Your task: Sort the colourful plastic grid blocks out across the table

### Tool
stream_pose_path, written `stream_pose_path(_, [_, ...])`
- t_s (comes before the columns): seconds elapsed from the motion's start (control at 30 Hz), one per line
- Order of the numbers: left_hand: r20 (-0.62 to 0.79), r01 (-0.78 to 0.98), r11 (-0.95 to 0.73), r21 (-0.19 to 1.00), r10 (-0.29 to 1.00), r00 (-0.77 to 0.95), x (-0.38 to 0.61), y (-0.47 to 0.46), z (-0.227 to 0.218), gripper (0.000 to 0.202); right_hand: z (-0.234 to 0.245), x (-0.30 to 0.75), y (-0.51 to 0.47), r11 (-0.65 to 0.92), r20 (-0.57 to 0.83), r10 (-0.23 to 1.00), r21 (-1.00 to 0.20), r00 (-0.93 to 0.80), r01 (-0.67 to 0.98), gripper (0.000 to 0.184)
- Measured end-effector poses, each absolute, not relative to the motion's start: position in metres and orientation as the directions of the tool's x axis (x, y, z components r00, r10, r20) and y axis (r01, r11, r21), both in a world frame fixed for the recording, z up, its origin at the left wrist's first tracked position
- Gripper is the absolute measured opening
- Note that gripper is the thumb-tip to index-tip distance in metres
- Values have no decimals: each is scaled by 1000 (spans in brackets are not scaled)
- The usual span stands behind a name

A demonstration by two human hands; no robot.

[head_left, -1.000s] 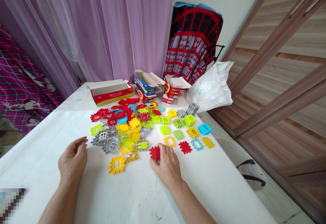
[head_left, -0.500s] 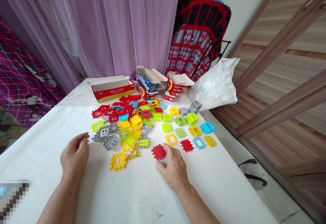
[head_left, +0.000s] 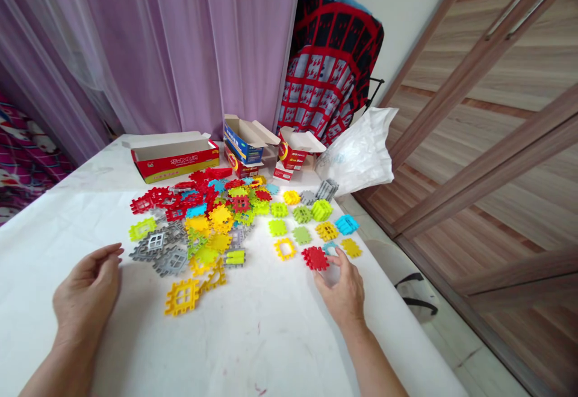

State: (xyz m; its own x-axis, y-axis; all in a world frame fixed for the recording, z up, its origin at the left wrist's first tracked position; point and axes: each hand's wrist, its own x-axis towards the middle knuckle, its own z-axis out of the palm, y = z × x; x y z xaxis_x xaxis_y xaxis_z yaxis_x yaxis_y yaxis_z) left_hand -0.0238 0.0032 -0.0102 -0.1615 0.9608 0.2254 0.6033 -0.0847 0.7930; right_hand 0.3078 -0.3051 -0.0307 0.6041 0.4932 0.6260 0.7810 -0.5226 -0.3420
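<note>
My right hand (head_left: 343, 288) pinches a red square toothed building tile (head_left: 315, 258) between thumb and fingers. The tile is at the near row of sorted pieces, where another red tile lay; whether it touches that one I cannot tell. Just behind my fingers is a light-blue frame piece (head_left: 330, 248), partly hidden. To the left lies a yellow frame piece (head_left: 285, 249), and to the right a dark-yellow tile (head_left: 351, 247). My left hand (head_left: 88, 291) rests on the table left of the pile, fingers loosely bent and holding nothing. Grey window pieces (head_left: 171, 261) lie closest to it.
A mixed pile of red, yellow, green and grey pieces (head_left: 221, 216) covers the middle of the white table (head_left: 235, 349). Stacked tiles and cubes, such as a blue one (head_left: 347, 224), stand right. Behind are a long red box (head_left: 176, 159), smaller open boxes (head_left: 244, 141) and a white bag (head_left: 361, 150).
My right hand has carried the red tile rightward to the spot of the other red tile. The view has turned a little to the right. My left hand stays on the table.
</note>
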Motion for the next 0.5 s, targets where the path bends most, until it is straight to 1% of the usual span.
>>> stream_pose_path(0.1, [151,589,-14,808,971,-183,-20,-4,0,40,-36,314,-306,-561,601,474,-356,643,747,64])
stream_pose_path(0.13, [145,584,-8,811,971,-189,-19,-6,3,39,-36,314,-305,-566,594,473,-362,651,741,63])
stream_pose_path(0.33, [143,581,2,814,969,-203,-15,-9,8,36,-35,311,-299,-569,554,507,-360,660,739,59])
stream_pose_path(0.5, [149,583,-3,812,968,-203,-16,-7,5,34,-35,311,-300,-569,552,516,-352,655,744,57])
